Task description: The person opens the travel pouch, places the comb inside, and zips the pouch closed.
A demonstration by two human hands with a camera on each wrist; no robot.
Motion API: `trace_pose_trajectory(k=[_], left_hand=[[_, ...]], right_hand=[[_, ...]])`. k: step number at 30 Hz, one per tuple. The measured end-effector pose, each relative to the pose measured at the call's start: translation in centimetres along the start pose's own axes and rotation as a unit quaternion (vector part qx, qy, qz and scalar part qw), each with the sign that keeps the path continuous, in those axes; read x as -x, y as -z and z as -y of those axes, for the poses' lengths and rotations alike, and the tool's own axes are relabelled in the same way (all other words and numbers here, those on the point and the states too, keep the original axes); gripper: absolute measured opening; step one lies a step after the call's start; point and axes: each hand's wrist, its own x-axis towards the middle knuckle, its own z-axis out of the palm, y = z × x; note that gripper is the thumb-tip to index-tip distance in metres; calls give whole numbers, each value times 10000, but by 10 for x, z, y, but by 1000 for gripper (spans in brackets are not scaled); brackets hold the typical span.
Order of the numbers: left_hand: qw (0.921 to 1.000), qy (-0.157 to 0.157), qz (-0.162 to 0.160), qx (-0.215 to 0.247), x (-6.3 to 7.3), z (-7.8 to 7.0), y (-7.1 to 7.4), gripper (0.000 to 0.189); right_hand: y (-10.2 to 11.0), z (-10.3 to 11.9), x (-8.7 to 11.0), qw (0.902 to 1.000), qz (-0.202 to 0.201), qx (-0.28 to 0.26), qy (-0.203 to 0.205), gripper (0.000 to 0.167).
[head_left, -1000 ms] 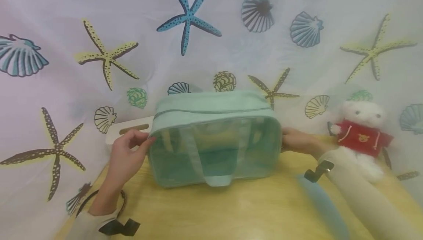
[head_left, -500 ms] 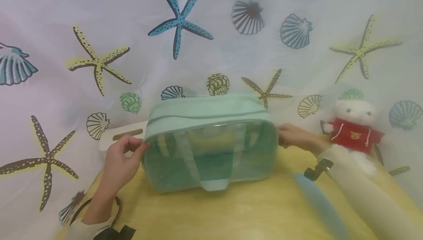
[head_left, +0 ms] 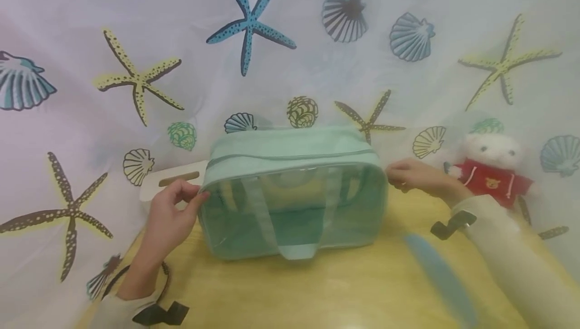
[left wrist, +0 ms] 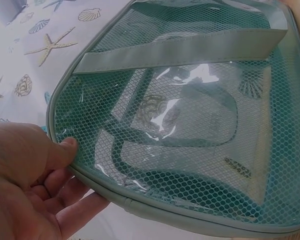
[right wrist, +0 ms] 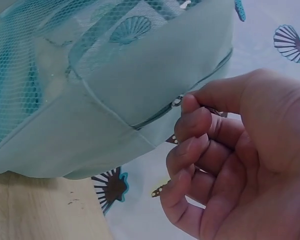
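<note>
A mint-green zip bag [head_left: 294, 193] with clear, mesh-patterned sides and a fabric strap handle stands upright on the table. My left hand [head_left: 169, 218] holds its upper left corner. The left wrist view shows the thumb [left wrist: 67, 147] on the front face by the piped edge and the fingers behind it. At the bag's right end, my right hand [head_left: 417, 180] pinches a small metal zipper pull [right wrist: 178, 101] between thumb and index finger. The zipper [right wrist: 157, 117] runs down that end panel. The pull is mostly covered by the fingertips.
A white plush toy in a red hoodie [head_left: 491, 178] sits right of my right hand. Behind my left hand stands a white box [head_left: 151, 183] with a slot handle. A blurred blue elongated thing [head_left: 439, 278] lies on the yellow wooden table [head_left: 317, 294]. A shell-patterned curtain hangs behind.
My right hand has risen a little along the bag's right end and out from it. The left hand keeps its hold on the corner. The head view has shifted slightly.
</note>
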Motion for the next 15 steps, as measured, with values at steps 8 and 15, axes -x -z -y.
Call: trace_pose_trajectory(k=[8, 15], left_hand=[[9998, -45, 179, 62, -2, -7, -2, 10], [9997, -113, 219, 4, -2, -2, -1, 11]], right_hand=[[11, 18, 13, 9985, -507, 99, -154, 36], [13, 32, 18, 9986, -513, -113, -113, 41]])
